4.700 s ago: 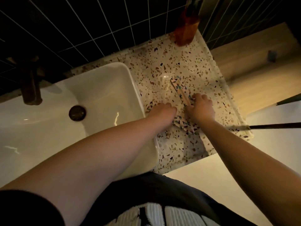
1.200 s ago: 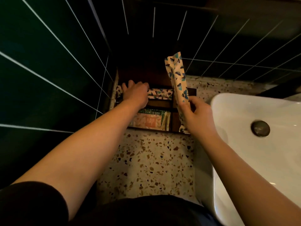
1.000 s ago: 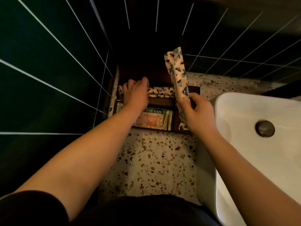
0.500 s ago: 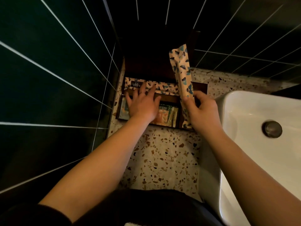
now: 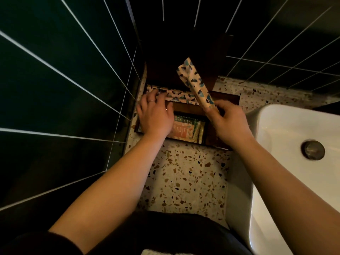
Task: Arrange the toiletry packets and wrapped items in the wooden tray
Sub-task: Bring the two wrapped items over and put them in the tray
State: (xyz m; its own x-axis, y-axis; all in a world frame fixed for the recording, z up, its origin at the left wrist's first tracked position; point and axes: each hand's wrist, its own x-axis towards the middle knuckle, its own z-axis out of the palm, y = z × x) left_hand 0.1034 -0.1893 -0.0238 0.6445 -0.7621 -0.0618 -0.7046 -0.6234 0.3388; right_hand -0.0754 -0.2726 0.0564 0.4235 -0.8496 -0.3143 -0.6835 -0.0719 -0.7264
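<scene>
A dark wooden tray point(image 5: 230, 99) sits in the corner of the terrazzo counter against the tiled wall. My right hand point(image 5: 230, 122) grips the lower end of a long patterned wrapped packet point(image 5: 195, 83), which stands tilted up over the tray's right side. A second patterned wrapped packet point(image 5: 181, 96) lies flat along the tray's back compartment. My left hand point(image 5: 155, 115) rests flat over the tray's left side, fingertips touching that flat packet. Orange and green sachets point(image 5: 187, 130) lie in the front compartment, partly hidden by my left hand.
A white sink basin point(image 5: 294, 129) with a dark drain point(image 5: 312, 150) stands right beside the tray. Dark tiled walls point(image 5: 64, 89) close in on the left and back. Terrazzo counter point(image 5: 184, 181) stretches between the tray and my body.
My left hand slid from the tray's front toward the back packet. The upright packet in my right hand leans more to the left. Several seconds ago both hands were picking packets from the counter beyond the sink.
</scene>
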